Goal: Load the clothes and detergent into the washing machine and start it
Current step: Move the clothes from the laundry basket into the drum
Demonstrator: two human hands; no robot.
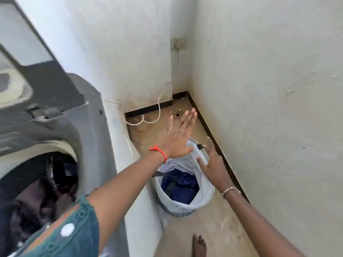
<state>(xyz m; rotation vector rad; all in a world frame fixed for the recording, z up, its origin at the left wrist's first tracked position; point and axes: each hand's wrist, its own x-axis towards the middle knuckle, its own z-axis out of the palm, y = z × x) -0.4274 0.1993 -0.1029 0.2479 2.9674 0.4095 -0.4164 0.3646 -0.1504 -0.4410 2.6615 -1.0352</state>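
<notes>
A grey front-loading washing machine point(55, 112) stands at the left, its round opening showing dark clothes point(46, 191) inside the drum. To its right on the floor sits a white laundry basket point(206, 193) holding a dark blue garment point(182, 186) and some white cloth. My left hand point(181, 134) reaches out over the basket's far rim, fingers straight, holding nothing. My right hand point(211, 164) hovers over the basket's right rim, fingers spread and empty. Both hands are blurred.
White walls close in behind and on the right, leaving a narrow floor strip. A floor drain point(177, 114) lies in the far corner. A white cable point(157, 110) trails from the wall behind the machine. A bare foot point(199, 245) stands at the bottom.
</notes>
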